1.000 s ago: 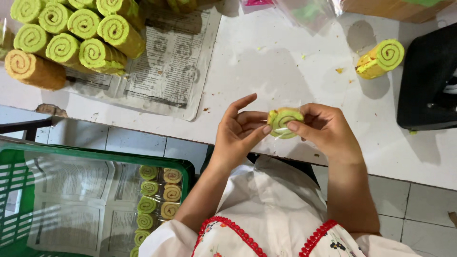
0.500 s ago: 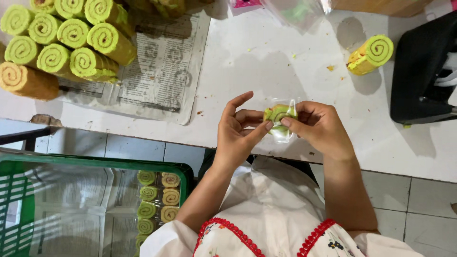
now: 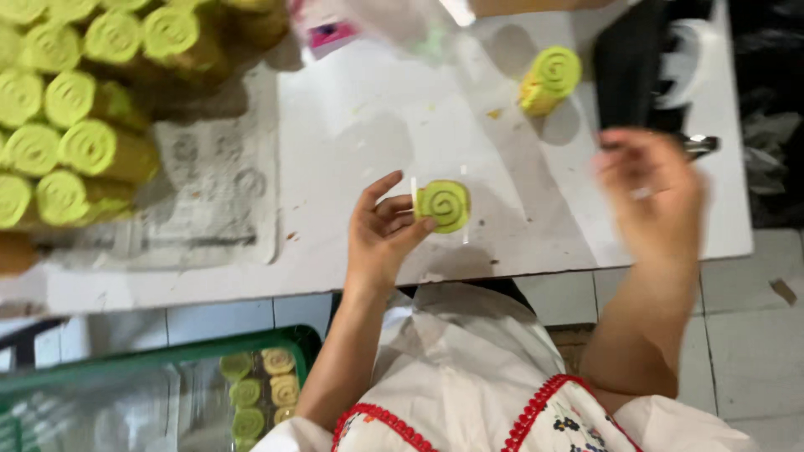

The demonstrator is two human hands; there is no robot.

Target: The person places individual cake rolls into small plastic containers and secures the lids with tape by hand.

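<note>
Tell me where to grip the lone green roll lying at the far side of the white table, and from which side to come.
Grip the lone green roll across its yellowish curved sides, fingers coming down from above. It lies on its side on the white table, spiral end turned toward the camera, with bare table on both flanks. Pinching the spiral face would likely squash it. The right hand is nearest, though blurred.

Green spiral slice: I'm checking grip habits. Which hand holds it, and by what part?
The left hand pinches the wrapped green spiral slice by its left edge; the blurred right hand holds none of it.

White table (image 3: 519, 243) over grey tiled floor (image 3: 745, 335)
</note>
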